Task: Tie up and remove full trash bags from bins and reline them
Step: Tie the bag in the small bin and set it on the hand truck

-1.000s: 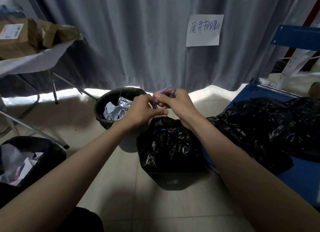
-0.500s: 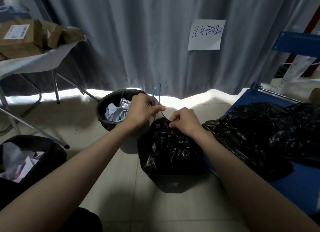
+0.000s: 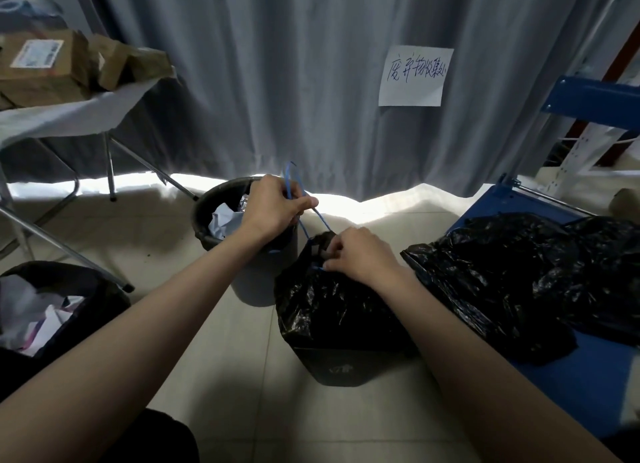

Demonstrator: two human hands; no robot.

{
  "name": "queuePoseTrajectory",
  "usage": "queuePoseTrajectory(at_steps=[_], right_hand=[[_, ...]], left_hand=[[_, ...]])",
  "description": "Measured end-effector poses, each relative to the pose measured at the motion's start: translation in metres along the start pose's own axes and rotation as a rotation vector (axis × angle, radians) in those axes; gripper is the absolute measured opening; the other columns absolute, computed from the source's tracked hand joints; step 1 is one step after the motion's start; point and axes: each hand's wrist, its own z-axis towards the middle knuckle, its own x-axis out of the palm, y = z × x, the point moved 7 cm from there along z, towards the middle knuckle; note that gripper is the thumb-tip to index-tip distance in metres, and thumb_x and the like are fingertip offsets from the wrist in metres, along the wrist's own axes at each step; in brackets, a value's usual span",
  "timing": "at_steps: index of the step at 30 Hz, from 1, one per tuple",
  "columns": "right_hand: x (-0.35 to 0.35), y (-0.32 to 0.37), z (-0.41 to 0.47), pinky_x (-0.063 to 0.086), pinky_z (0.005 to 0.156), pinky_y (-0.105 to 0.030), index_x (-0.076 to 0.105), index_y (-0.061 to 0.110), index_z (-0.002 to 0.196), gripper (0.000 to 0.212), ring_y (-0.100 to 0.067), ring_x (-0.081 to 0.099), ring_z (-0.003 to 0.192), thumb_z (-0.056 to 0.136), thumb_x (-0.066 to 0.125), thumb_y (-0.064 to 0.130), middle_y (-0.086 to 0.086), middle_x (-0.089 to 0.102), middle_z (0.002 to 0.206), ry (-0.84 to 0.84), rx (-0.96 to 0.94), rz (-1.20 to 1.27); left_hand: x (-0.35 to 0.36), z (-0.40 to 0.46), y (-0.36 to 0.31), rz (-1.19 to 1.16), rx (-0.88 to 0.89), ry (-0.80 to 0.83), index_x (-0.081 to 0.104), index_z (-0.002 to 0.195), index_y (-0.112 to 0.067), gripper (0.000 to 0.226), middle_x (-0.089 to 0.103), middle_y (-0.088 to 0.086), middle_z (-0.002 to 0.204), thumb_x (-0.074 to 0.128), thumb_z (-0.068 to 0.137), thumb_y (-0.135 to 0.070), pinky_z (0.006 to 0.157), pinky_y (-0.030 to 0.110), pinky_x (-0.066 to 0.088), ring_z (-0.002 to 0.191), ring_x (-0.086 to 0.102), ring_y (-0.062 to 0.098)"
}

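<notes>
Left hand point(image 3: 273, 208) is up above the bag, fingers curled tight round the blue drawstring point(image 3: 313, 218), which runs taut down to the neck of the black trash bag point(image 3: 332, 310). Right hand point(image 3: 360, 256) is low, fingertips pinched closed on the gathered top of that bag, which sits in its dark bin point(image 3: 341, 367) on the tiled floor. Just behind stands a round bin point(image 3: 207, 208) with crumpled paper, and more black bags point(image 3: 519, 275) lie on the blue cart point(image 3: 585, 379) to the right.
</notes>
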Motion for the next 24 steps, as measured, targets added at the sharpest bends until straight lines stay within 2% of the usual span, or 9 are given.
queuePoseTrajectory(at_steps=[2, 6, 8, 10, 12, 14, 16, 20, 24], right_hand=[[0.014, 0.004, -0.004, 0.044, 0.073, -0.032, 0.070, 0.018, 0.104, 0.026, -0.031, 0.063, 0.098, 0.087, 0.067, 0.037, -0.006, 0.064, 0.104, 0.034, -0.026, -0.163], [0.024, 0.005, -0.006, 0.047, 0.079, -0.038, 0.066, 0.016, 0.114, 0.025, -0.032, 0.058, 0.108, 0.089, 0.063, 0.021, -0.009, 0.058, 0.117, 0.043, -0.059, -0.238], [0.019, 0.006, -0.007, 0.046, 0.077, -0.037, 0.068, 0.017, 0.113, 0.024, -0.031, 0.057, 0.107, 0.089, 0.064, 0.017, -0.009, 0.057, 0.117, -0.009, -0.086, -0.254], [0.017, 0.008, -0.010, 0.043, 0.071, -0.034, 0.071, 0.017, 0.103, 0.017, -0.030, 0.057, 0.102, 0.088, 0.064, 0.014, -0.008, 0.057, 0.112, -0.062, -0.119, -0.233], [0.021, 0.009, -0.011, 0.046, 0.069, -0.034, 0.072, 0.019, 0.090, 0.011, -0.026, 0.059, 0.095, 0.087, 0.065, 0.012, -0.002, 0.057, 0.100, -0.061, -0.142, -0.117], [0.023, 0.008, -0.010, 0.052, 0.072, -0.033, 0.073, 0.021, 0.081, 0.009, -0.019, 0.060, 0.082, 0.084, 0.069, 0.014, 0.007, 0.057, 0.084, -0.037, -0.109, 0.135], [0.013, 0.006, -0.009, 0.050, 0.069, -0.029, 0.072, 0.023, 0.075, 0.010, -0.016, 0.059, 0.070, 0.081, 0.072, 0.015, 0.004, 0.063, 0.073, -0.052, -0.054, 0.396], [-0.021, 0.000, -0.016, 0.046, 0.069, -0.019, 0.069, 0.018, 0.073, 0.013, -0.009, 0.058, 0.071, 0.082, 0.067, 0.009, 0.006, 0.065, 0.073, -0.052, -0.006, 0.869], [-0.039, -0.009, -0.021, 0.038, 0.062, -0.022, 0.064, 0.020, 0.069, 0.018, -0.009, 0.050, 0.069, 0.083, 0.059, 0.010, 0.005, 0.062, 0.074, -0.047, 0.024, 0.962]], left_hand=[[0.003, -0.001, 0.000, 0.036, -0.001, 0.014, 0.069, 0.062, -0.011, 0.024, 0.065, 0.003, 0.056, 0.082, 0.077, -0.024, 0.048, 0.017, 0.041, 0.044, 0.053, 0.001], [0.005, -0.004, -0.002, 0.104, 0.014, 0.031, 0.069, 0.062, -0.016, 0.025, 0.067, 0.003, 0.061, 0.083, 0.077, -0.030, 0.057, 0.024, 0.045, 0.054, 0.057, 0.005], [0.002, -0.005, -0.002, 0.110, 0.018, 0.024, 0.070, 0.063, -0.013, 0.025, 0.067, 0.002, 0.061, 0.082, 0.077, -0.030, 0.059, 0.027, 0.048, 0.058, 0.060, 0.008], [-0.002, -0.006, -0.002, 0.105, 0.013, 0.012, 0.071, 0.065, -0.010, 0.025, 0.068, 0.005, 0.063, 0.082, 0.077, -0.028, 0.064, 0.031, 0.049, 0.061, 0.062, 0.012], [-0.004, -0.007, -0.001, 0.114, 0.007, 0.009, 0.071, 0.066, -0.008, 0.025, 0.069, 0.006, 0.065, 0.082, 0.077, -0.027, 0.065, 0.031, 0.050, 0.062, 0.062, 0.013], [-0.005, -0.008, -0.001, 0.125, 0.004, 0.009, 0.073, 0.068, -0.009, 0.022, 0.070, 0.006, 0.066, 0.082, 0.077, -0.027, 0.065, 0.030, 0.049, 0.063, 0.063, 0.012], [-0.008, -0.009, -0.002, 0.116, 0.006, -0.004, 0.075, 0.071, -0.010, 0.019, 0.070, 0.005, 0.065, 0.082, 0.077, -0.026, 0.064, 0.028, 0.049, 0.059, 0.061, 0.008], [-0.013, -0.007, -0.004, 0.047, -0.003, -0.001, 0.074, 0.071, -0.007, 0.022, 0.070, 0.010, 0.062, 0.081, 0.078, -0.027, 0.057, 0.028, 0.048, 0.049, 0.058, 0.011], [-0.015, -0.005, -0.014, -0.028, 0.010, 0.017, 0.072, 0.071, -0.005, 0.023, 0.069, 0.016, 0.064, 0.080, 0.078, -0.026, 0.058, 0.029, 0.048, 0.050, 0.057, 0.016]])
